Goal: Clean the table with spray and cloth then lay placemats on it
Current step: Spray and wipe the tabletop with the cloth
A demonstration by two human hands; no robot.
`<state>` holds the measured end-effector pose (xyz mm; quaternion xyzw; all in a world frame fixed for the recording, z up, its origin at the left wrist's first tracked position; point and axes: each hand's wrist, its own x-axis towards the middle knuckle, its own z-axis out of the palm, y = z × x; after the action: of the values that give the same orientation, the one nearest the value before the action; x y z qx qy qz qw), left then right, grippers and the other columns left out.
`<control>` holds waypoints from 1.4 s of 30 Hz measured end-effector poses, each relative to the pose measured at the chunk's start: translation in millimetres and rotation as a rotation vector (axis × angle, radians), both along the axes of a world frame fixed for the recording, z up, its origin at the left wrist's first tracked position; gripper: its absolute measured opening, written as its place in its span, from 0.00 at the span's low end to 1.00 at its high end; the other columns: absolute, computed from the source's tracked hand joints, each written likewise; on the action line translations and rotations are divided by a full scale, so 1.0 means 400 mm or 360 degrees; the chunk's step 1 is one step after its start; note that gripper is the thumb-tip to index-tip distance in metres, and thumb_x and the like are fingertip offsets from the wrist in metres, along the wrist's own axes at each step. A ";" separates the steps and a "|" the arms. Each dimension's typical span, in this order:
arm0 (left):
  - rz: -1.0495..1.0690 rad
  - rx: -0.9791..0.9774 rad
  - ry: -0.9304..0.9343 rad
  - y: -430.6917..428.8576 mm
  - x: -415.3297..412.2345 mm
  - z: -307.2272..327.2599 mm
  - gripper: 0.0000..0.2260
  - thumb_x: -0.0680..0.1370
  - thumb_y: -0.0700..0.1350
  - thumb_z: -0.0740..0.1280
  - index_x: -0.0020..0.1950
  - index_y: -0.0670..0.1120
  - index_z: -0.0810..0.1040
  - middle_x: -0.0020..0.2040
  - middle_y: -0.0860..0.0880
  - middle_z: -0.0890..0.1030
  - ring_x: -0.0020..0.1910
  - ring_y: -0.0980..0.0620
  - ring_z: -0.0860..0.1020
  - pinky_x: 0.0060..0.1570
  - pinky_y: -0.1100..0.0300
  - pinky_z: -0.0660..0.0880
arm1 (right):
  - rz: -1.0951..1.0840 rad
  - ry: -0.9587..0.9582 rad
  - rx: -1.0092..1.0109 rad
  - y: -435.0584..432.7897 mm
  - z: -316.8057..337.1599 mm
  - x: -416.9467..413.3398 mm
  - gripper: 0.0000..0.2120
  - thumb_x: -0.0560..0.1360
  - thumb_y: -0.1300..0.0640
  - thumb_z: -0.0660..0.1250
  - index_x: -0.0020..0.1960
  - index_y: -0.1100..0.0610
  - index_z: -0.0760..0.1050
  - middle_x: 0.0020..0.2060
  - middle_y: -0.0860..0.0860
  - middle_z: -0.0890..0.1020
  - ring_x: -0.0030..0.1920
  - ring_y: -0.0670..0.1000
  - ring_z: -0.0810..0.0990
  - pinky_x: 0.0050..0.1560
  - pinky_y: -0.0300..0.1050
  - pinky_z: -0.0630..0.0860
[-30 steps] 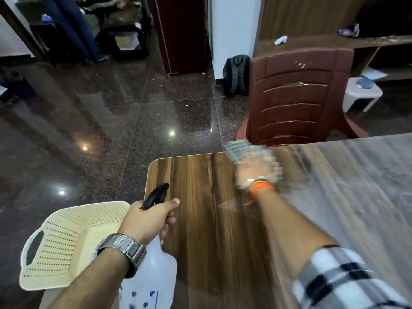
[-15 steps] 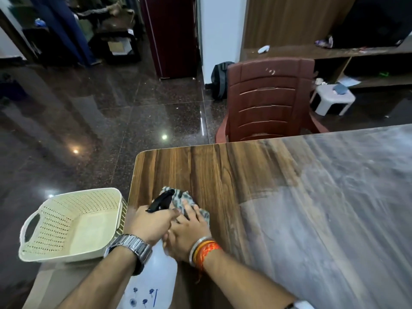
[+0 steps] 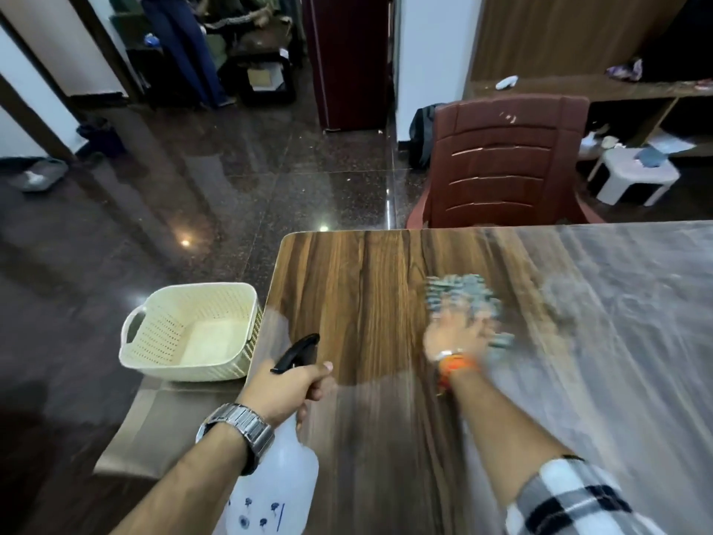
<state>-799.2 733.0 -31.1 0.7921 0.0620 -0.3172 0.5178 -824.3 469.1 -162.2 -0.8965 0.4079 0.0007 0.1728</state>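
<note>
The wooden table (image 3: 347, 287) fills the lower right, dark grain at its left end and a pale sheen toward the right. My right hand (image 3: 457, 335) presses a grey-green cloth (image 3: 461, 299) on the tabletop, both blurred by motion, fingers spread over the cloth. My left hand (image 3: 287, 388) grips the black trigger head of a white spray bottle (image 3: 276, 492), held just off the table's left edge, nozzle pointing up and away. No placemats are in view.
A cream perforated basket (image 3: 154, 353) sits on a low beige surface (image 3: 154, 430) left of the table. A brown plastic chair (image 3: 505, 164) stands at the far edge. A white stool (image 3: 636, 179) and a wooden shelf are at the back right; glossy dark floor lies to the left.
My right hand swept the cloth from the far edge back to the near left corner beside the bottle, then out again to mid-table. My left hand kept its hold on the bottle.
</note>
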 end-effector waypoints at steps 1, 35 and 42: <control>0.0015 0.0004 -0.0018 0.007 -0.007 -0.002 0.11 0.77 0.43 0.72 0.36 0.50 0.77 0.25 0.49 0.76 0.33 0.45 0.73 0.24 0.61 0.69 | 0.0212 -0.0029 -0.0007 0.092 -0.006 0.025 0.31 0.74 0.44 0.42 0.74 0.48 0.63 0.76 0.53 0.60 0.74 0.66 0.53 0.71 0.66 0.46; 0.0519 -0.0001 -0.0042 0.269 0.008 -0.043 0.04 0.69 0.41 0.73 0.40 0.40 0.81 0.30 0.46 0.82 0.28 0.48 0.80 0.24 0.63 0.71 | 0.1819 0.0016 -0.0158 0.614 -0.001 0.071 0.28 0.74 0.41 0.44 0.70 0.43 0.68 0.73 0.46 0.65 0.75 0.61 0.52 0.71 0.65 0.50; 0.0293 0.0012 0.0119 0.237 -0.077 -0.031 0.09 0.76 0.39 0.71 0.36 0.41 0.78 0.29 0.47 0.76 0.27 0.51 0.74 0.20 0.65 0.68 | 0.2021 0.0125 -0.0120 0.752 -0.025 -0.285 0.33 0.73 0.40 0.52 0.76 0.49 0.56 0.75 0.51 0.60 0.76 0.58 0.50 0.74 0.61 0.46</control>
<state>-830.1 827.9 -43.7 0.7727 0.1551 -0.2974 0.5390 -938.2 769.9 -172.2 -0.9685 -0.1972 0.1214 0.0918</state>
